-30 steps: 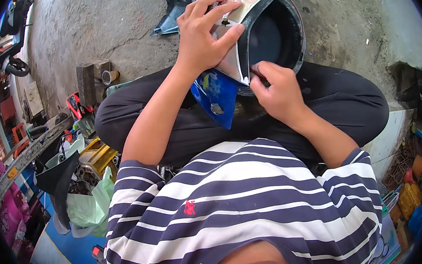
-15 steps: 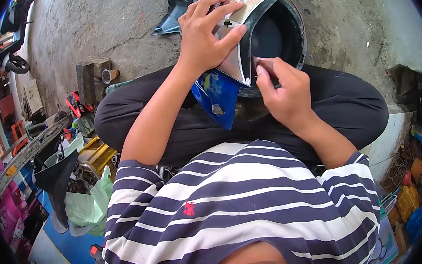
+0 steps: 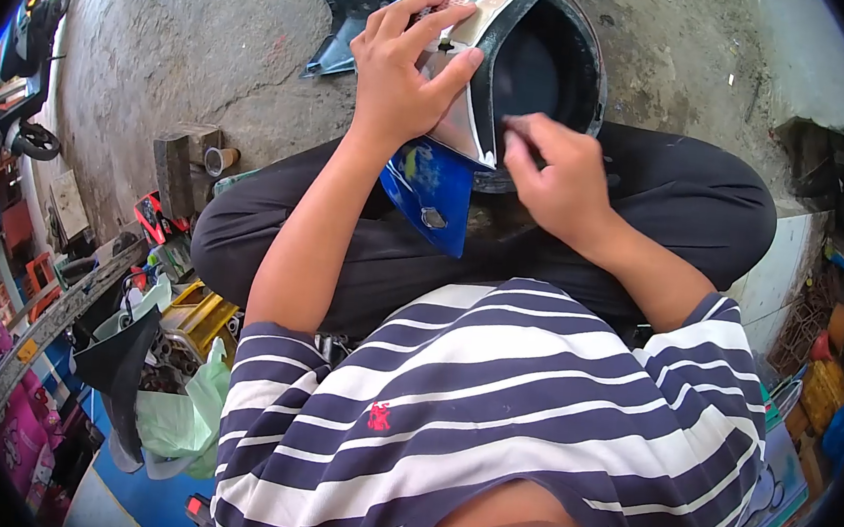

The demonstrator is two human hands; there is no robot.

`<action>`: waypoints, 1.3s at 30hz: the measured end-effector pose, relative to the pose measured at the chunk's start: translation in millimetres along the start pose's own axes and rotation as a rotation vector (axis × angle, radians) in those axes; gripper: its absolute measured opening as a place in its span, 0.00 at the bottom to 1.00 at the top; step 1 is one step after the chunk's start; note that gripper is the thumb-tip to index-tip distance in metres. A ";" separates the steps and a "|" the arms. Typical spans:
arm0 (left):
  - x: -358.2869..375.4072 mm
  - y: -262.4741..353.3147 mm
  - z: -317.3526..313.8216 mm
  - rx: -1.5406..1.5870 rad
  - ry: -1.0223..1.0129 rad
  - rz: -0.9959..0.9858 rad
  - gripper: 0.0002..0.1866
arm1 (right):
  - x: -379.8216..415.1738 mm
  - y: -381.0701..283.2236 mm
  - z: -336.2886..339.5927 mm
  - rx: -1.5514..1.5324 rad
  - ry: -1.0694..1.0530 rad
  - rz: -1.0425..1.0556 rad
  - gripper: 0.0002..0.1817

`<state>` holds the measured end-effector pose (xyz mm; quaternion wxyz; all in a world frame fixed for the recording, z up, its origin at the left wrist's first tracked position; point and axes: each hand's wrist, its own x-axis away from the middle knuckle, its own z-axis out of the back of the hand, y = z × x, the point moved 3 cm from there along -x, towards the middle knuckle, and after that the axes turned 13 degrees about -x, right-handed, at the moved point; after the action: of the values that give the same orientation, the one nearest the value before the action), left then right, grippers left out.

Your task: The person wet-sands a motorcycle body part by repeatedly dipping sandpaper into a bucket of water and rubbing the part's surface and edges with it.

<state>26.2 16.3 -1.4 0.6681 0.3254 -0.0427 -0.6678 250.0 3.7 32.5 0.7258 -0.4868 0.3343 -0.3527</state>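
A curved motorcycle body panel (image 3: pixel 480 93), blue outside with a pale, bare-looking face and a dark edge, rests over a black round tub (image 3: pixel 585 82) between my legs. My left hand (image 3: pixel 403 76) holds the panel, fingers spread across its pale face and thumb near the dark edge. Below it hangs the panel's blue pointed part (image 3: pixel 428 199), with a small oval emblem. At the panel's lower right edge is my right hand (image 3: pixel 562 180), thumb and fingers pinched together. Its fingertips are blurred, and whatever they hold I cannot make out.
A dark blue-grey panel (image 3: pixel 342 31) lies on the concrete floor beyond my left hand. To the left are a wooden block (image 3: pixel 175 174), a small cup (image 3: pixel 218 159) and cluttered parts with a pale green bag (image 3: pixel 190 409). More clutter stands along the right, beside a wall (image 3: pixel 830 73).
My right hand has shifted slightly left and up along the panel's edge, its fingers blurred by motion. My left hand keeps its hold; the whole view has moved a little.
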 end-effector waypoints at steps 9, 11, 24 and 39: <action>0.7 -0.5 1.3 -0.024 0.012 -0.028 0.25 | 3.6 11.9 -4.8 0.160 -0.160 0.019 0.09; 1.0 -1.2 2.0 -0.027 0.007 -0.032 0.25 | -5.2 8.3 -1.2 0.115 0.005 0.169 0.13; 1.8 -4.8 -7.8 0.020 0.045 -0.029 0.24 | -4.3 -2.8 1.2 0.006 0.051 0.264 0.07; 3.4 -0.5 -2.9 0.017 0.013 -0.034 0.24 | -40.6 16.8 -2.4 -0.102 0.133 0.293 0.08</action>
<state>27.6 14.3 -5.2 0.6542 0.3359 -0.0386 -0.6765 229.7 41.2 21.7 0.7202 -0.4445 0.4664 -0.2572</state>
